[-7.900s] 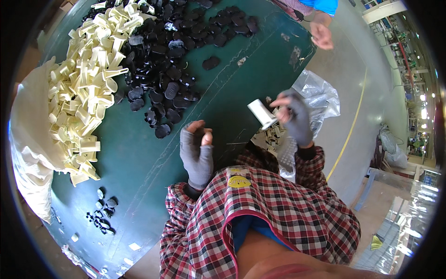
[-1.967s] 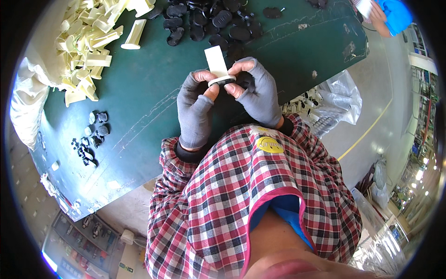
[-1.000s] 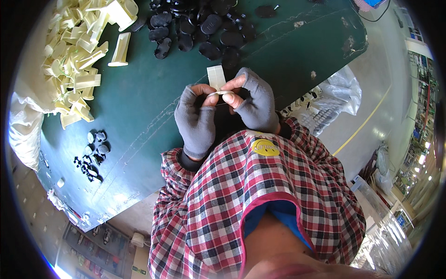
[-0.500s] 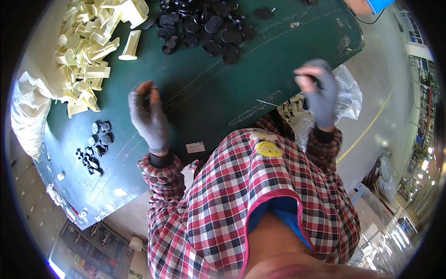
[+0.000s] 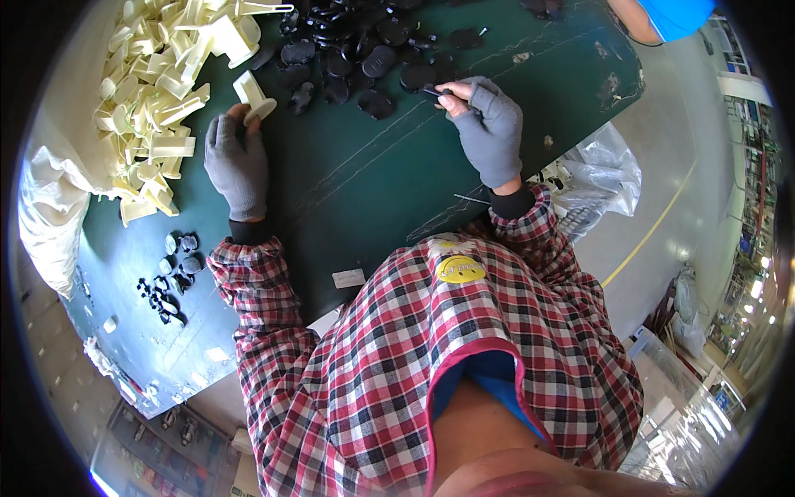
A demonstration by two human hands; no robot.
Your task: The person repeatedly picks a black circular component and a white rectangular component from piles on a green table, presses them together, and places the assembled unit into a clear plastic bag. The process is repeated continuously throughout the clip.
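Note:
My left hand [image 5: 238, 166], in a grey fingerless glove, pinches the flanged end of a cream plastic part [image 5: 249, 93] and tilts it over the table. This part has a flat stem and a round flange. My right hand [image 5: 490, 132], gloved alike, grips a thin black oval cap [image 5: 433, 91] between thumb and fingers; the cap appears edge-on. Just left of that hand lies a pile of black oval caps [image 5: 379, 62]. A large heap of similar cream parts [image 5: 170, 83] spreads beyond my left hand.
The green table [image 5: 348, 199] carries a cluster of small black pieces [image 5: 170, 277] at left and a pale label [image 5: 349, 278] near its front edge. A white sack [image 5: 54, 207] stands at the left edge. Clear plastic bags [image 5: 604, 174] hang at right. Another person's arm [image 5: 638, 18] shows at top right.
Both hands have reached forward, the right also leftward. My left hand has taken the cream part lying apart from the heap; my right has picked a black cap from the pile's near edge.

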